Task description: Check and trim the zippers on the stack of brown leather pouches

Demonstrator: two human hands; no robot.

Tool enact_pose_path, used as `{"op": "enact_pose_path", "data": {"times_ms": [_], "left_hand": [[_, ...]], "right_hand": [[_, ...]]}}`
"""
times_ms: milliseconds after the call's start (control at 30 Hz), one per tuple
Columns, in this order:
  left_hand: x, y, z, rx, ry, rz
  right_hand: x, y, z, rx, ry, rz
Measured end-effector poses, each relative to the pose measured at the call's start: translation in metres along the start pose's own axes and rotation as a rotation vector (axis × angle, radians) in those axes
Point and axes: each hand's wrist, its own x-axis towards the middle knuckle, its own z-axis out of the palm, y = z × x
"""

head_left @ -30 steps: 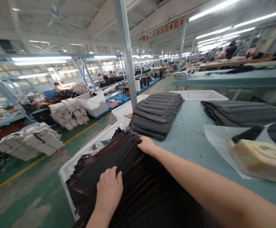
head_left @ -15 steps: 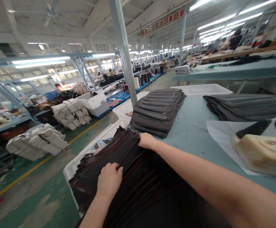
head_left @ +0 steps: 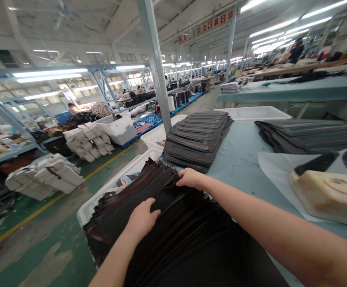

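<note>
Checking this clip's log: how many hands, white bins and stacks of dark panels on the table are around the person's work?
Hands: 2 (left hand, right hand)
White plastic bins: 3 (one under the hands, one beyond it, one at the table's far end)
Stacks of dark panels on the table: 2 (nearer the bins, farther right)
Total: 7

Black panels (head_left: 173, 235): leather-like sheet, smooth, soft sheen. Bin (head_left: 110, 185): white plastic, glossy. Table (head_left: 239, 159): pale blue covering, smooth, matt. Paper sheet (head_left: 269, 171): white, thin, matt. Post (head_left: 154, 67): painted metal. Floor (head_left: 50, 239): green paint, glossy, scuffed.
</note>
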Motion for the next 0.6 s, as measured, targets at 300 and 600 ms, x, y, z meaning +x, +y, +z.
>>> {"op": "enact_pose_path", "data": {"times_ms": [300, 600], "left_hand": [[0.007, 0.062, -0.014, -0.340, -0.436, 0.301], [-0.038, 0.103, 0.042, -0.595, -0.147, 0.546]], "right_hand": [[-0.081, 0.009, -0.017, 0.481, -0.147, -0.080], [-0.144, 0.020, -0.015, 0.522, -0.088, -0.012]]}}
